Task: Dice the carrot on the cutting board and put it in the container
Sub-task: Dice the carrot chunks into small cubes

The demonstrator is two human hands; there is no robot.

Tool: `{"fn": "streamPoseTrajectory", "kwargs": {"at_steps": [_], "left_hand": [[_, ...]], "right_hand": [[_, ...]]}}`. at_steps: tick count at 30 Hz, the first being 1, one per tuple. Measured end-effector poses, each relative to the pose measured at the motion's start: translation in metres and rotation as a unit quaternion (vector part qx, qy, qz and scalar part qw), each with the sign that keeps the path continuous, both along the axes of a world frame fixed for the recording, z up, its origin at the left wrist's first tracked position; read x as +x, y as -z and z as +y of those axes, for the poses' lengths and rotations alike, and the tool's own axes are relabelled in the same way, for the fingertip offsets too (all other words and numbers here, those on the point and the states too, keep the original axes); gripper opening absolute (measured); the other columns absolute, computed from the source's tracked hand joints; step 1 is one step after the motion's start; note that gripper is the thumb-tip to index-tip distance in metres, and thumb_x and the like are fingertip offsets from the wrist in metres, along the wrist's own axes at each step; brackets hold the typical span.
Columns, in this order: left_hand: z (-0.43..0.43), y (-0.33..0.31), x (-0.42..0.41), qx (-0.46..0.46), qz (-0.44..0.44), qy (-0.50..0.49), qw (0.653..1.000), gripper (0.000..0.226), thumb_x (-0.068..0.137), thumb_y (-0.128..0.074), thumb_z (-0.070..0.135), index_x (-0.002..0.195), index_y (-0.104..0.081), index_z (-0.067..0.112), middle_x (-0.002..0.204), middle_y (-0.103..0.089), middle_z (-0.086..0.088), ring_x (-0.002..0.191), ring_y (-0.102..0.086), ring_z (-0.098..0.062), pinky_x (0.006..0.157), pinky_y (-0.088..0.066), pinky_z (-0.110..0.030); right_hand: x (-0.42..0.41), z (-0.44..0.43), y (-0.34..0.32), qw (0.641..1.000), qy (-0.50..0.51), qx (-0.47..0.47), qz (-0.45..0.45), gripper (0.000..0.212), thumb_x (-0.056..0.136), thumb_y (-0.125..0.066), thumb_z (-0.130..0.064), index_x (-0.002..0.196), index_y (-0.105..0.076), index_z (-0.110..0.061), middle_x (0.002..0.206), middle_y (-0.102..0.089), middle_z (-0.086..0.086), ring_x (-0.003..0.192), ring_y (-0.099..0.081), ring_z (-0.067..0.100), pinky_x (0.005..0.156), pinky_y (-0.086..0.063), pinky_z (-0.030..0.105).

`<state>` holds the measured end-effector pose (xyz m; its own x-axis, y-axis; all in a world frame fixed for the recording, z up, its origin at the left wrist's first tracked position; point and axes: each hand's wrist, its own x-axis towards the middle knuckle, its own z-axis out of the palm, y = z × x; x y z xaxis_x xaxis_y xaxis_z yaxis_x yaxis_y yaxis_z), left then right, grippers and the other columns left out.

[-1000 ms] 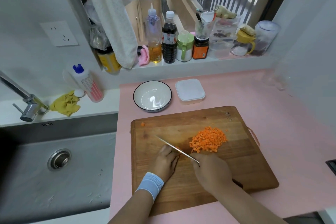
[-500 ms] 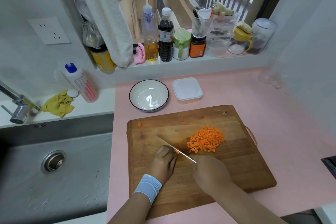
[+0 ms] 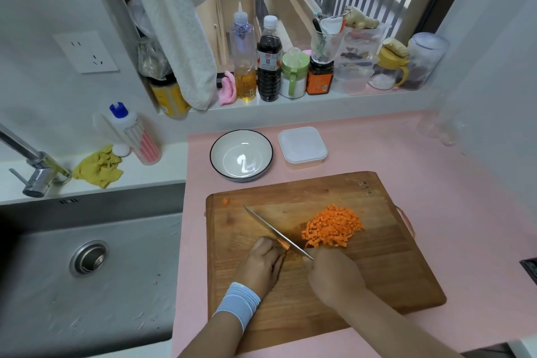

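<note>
**Head view, read from left to right.** The sink [image 3: 87, 270] is lying directly beside the pink counter [image 3: 436, 183]. Any piece flicked leftward off the cutting board [image 3: 377, 285] is therefore likely to be lost into it. A stray cube [image 3: 225, 200] is already sitting alone near the board's far left corner. Behind that corner a bowl [image 3: 213, 151] is standing open and holding no carrot.

The left hand [image 3: 261, 264] is resting on the board with its fingers curled down. It is pinning a small carrot stub [image 3: 286, 246], whose orange end is just showing at the fingertips. The knife [image 3: 273, 231] is lying diagonally across the board, its blade running right beside those fingers. Whether the edge is raised or touching the wood cannot be told.

**Principal hazard:** so little carrot is remaining to grip that the stub is liable to roll or slip out under pressure. The edge would then be coming down on a fingertip.

Behind the board, the white container [image 3: 302, 147] appears to be sitting with its lid on. Scooping before that lid is lifted is risking a spill.

The right hand [image 3: 334, 276] is gripping the knife handle, which is hidden beneath the fist. The diced carrot [image 3: 332, 227] is lying heaped at mid-board, just right of the blade, with none of it in the container. Carrying so loose a heap across the gap is likely to be scattering cubes over the counter.
</note>
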<state>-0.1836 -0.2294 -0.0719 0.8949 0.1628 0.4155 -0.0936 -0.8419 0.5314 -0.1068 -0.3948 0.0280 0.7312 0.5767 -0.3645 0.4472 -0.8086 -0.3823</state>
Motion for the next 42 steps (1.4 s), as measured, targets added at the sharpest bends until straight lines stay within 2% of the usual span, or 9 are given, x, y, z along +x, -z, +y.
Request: {"fn": "streamPoseTrajectory", "kwargs": {"at_steps": [3,8,12,15,20,24,28,39,42], "left_hand": [[0.0,-0.002,0.001,-0.003,-0.003,-0.002,1.0,0.003,0.085,-0.07,0.007,0.085,-0.073,0.008,0.086,-0.062,-0.001,0.088,-0.056,-0.015,0.082,-0.049,-0.022],[0.001,-0.002,0.0,-0.007,-0.004,-0.004,1.0,0.008,0.088,-0.068,0.008,0.091,-0.074,0.01,0.093,-0.066,-0.002,0.095,-0.059,-0.017,0.092,-0.047,-0.021],[0.0,-0.001,0.001,-0.008,-0.006,-0.007,1.0,0.01,0.089,-0.064,0.011,0.09,-0.074,0.01,0.091,-0.065,-0.001,0.094,-0.058,-0.016,0.089,-0.048,-0.024],[0.0,-0.001,0.0,-0.013,-0.008,-0.006,1.0,0.012,0.09,-0.064,0.013,0.093,-0.075,0.01,0.088,-0.064,0.0,0.092,-0.055,-0.013,0.088,-0.047,-0.019],[0.0,0.0,0.001,-0.018,-0.007,-0.007,1.0,0.008,0.089,-0.066,0.012,0.09,-0.074,0.01,0.085,-0.063,0.0,0.089,-0.055,-0.013,0.086,-0.045,-0.017],[0.001,0.002,0.001,-0.013,-0.002,-0.008,1.0,0.01,0.089,-0.064,0.014,0.085,-0.073,0.011,0.085,-0.063,0.0,0.089,-0.056,-0.014,0.084,-0.048,-0.022],[0.0,0.0,0.001,-0.012,-0.001,-0.011,1.0,0.011,0.089,-0.063,0.014,0.086,-0.073,0.01,0.087,-0.063,0.0,0.089,-0.056,-0.014,0.083,-0.048,-0.021],[-0.001,-0.003,-0.003,-0.011,0.007,-0.024,1.0,0.013,0.089,-0.062,0.014,0.081,-0.071,0.009,0.084,-0.06,-0.001,0.088,-0.055,-0.014,0.081,-0.048,-0.021],[0.001,-0.001,-0.003,-0.008,0.013,-0.025,1.0,0.015,0.09,-0.061,0.015,0.082,-0.071,0.01,0.085,-0.06,0.0,0.088,-0.056,-0.014,0.081,-0.049,-0.024]], "right_hand": [[-0.007,-0.002,-0.001,0.999,-0.01,0.012,-0.032,0.024,0.102,-0.042,-0.033,0.108,-0.065,-0.032,0.095,-0.068,-0.005,0.092,-0.066,0.018,0.073,-0.047,0.03],[-0.016,-0.007,-0.003,0.998,-0.026,0.016,-0.052,0.032,0.102,-0.04,-0.035,0.128,-0.059,-0.039,0.103,-0.072,-0.006,0.097,-0.067,0.016,0.075,-0.046,0.029],[-0.014,-0.015,-0.003,0.999,-0.014,-0.002,-0.052,0.027,0.103,-0.042,-0.039,0.113,-0.065,-0.031,0.097,-0.07,-0.008,0.091,-0.067,0.012,0.069,-0.041,0.024],[-0.013,-0.016,-0.002,0.999,-0.012,-0.009,-0.041,0.028,0.103,-0.041,-0.04,0.107,-0.066,-0.029,0.096,-0.07,-0.007,0.089,-0.067,0.013,0.072,-0.046,0.026],[-0.013,-0.008,-0.005,1.0,0.004,-0.021,-0.022,0.028,0.103,-0.041,-0.039,0.104,-0.066,-0.028,0.097,-0.07,-0.004,0.092,-0.067,0.018,0.072,-0.045,0.028],[-0.011,0.004,-0.009,1.0,0.002,-0.03,0.002,0.022,0.101,-0.044,-0.032,0.099,-0.066,-0.027,0.095,-0.07,-0.002,0.092,-0.067,0.021,0.075,-0.05,0.031],[-0.005,0.011,-0.012,0.999,0.0,-0.032,0.021,0.019,0.099,-0.048,-0.025,0.096,-0.067,-0.028,0.088,-0.067,-0.004,0.086,-0.066,0.02,0.073,-0.053,0.033],[-0.011,0.007,-0.019,1.0,-0.001,-0.003,0.006,0.02,0.101,-0.047,-0.028,0.097,-0.066,-0.031,0.081,-0.062,-0.008,0.083,-0.065,0.017,0.074,-0.054,0.034],[-0.017,0.002,-0.021,1.0,0.008,-0.006,-0.002,0.017,0.101,-0.047,-0.031,0.095,-0.063,-0.033,0.089,-0.067,-0.005,0.089,-0.066,0.018,0.072,-0.049,0.031]]}}
